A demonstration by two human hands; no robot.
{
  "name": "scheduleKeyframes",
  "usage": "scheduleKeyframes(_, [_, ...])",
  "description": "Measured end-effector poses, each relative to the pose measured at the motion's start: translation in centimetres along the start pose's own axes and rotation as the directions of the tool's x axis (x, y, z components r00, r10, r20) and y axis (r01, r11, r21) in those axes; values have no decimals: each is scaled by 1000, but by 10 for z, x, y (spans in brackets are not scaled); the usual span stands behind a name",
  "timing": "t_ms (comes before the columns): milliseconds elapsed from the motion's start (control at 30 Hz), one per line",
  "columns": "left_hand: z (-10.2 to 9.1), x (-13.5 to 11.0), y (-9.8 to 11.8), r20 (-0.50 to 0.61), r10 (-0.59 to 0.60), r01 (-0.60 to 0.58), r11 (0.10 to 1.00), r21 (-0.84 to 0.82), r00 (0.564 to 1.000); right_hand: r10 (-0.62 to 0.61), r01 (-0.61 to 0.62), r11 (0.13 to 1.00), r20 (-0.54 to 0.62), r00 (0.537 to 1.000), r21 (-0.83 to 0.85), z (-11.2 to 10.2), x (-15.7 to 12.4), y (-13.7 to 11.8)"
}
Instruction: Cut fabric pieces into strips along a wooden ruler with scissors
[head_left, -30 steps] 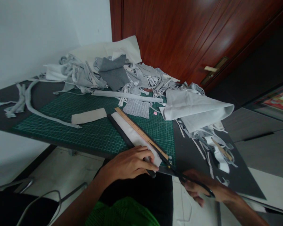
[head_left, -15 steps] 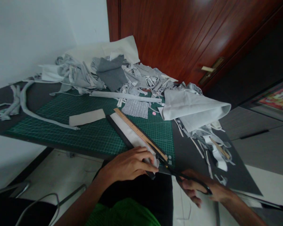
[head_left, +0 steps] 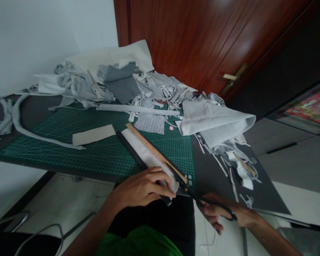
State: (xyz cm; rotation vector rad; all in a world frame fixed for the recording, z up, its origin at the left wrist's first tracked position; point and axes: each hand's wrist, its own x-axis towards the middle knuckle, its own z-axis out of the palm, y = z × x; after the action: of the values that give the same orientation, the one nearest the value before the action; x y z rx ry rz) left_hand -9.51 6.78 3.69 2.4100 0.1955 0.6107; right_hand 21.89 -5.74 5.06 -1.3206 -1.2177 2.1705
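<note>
A white fabric strip with black edging along its sides lies slantwise over the green cutting mat. Its near end reaches the table's front edge, where my left hand pinches it between thumb and fingers. My right hand grips black-handled scissors through the handle loops. The scissor blades point up and left along the strip's right edge, close to my left fingertips. Against that same side of the strip lies a wooden ruler, partly behind the blades at its near end.
A beige fabric piece and a grey fabric tube lie on the mat's left part. Behind are a ribbed grey swatch, a pink chalk piece and a heap of scraps. Folded pale cloth covers the right side.
The whole view has shifted slightly, so the table's things appear a little further left. Both hands keep their holds on the strip and the scissors.
</note>
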Motion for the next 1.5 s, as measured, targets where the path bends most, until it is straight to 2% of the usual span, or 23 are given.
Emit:
scheduleKeyframes(233, [0,0,0,4,19,-19,1000,22,1000,29,-29,995,-5,1000,96,2,5,-5])
scheduleKeyframes(600, [1,1,-1,3,45,-45,999,19,999,-6,3,996,31,999,94,3,9,-7])
scheduleKeyframes(833, [1,-1,3,81,-13,6,997,78,997,-24,13,992,88,996,127,10,7,-6])
scheduleKeyframes(1000, [2,-6,6,70,-28,21,996,92,997,-31,19,980,58,998,200,24,12,-1])
scheduleKeyframes(1133, [0,-10,7,89,-45,37,995,90,995,-36,36,990,-4,999,138,28,17,2])
scheduleKeyframes(1333, [0,-11,8,106,-66,54,992,111,992,-33,34,993,-11,999,115,30,19,1])
scheduleKeyframes(1500, [4,-12,6,71,-53,45,993,113,996,-37,39,994,-19,999,102,31,20,0])
